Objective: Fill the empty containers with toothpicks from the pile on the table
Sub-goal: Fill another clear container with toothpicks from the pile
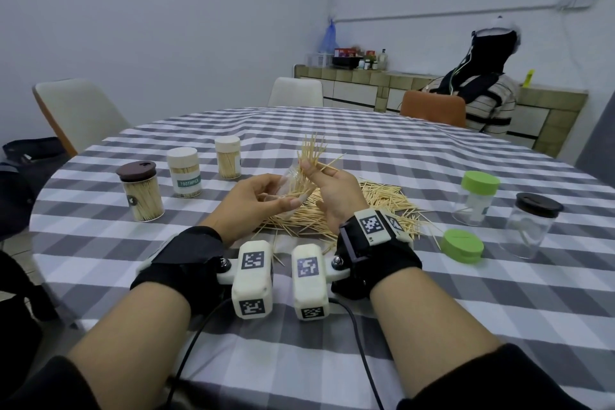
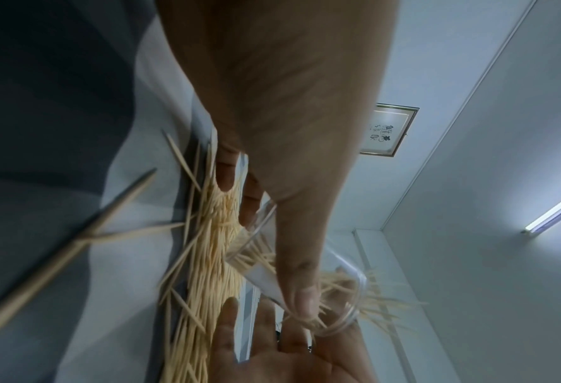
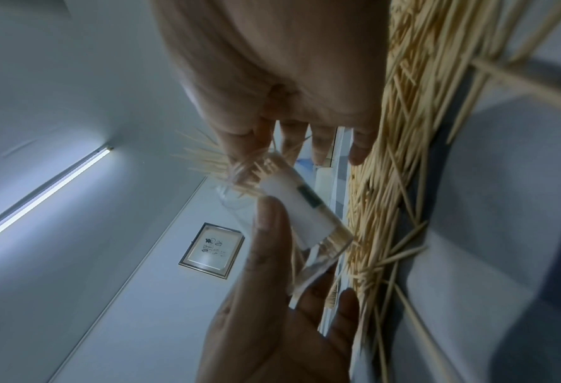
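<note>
left hand (image 1: 263, 196) gripped the tilted jar (image 3: 292, 220), mouth towards the right hand (image 1: 332, 190), which pinched a splayed bundle (image 1: 312, 153) seemingly part-way in, lengthwise with the jar.

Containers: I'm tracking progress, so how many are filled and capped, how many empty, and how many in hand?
Filled, capped: 3 — brown-lidded, labelled, cream-lidded
Empty, standing: 2 — green-lidded, dark-lidded
Held by left hand: 1 clear container
Total: 6
</note>
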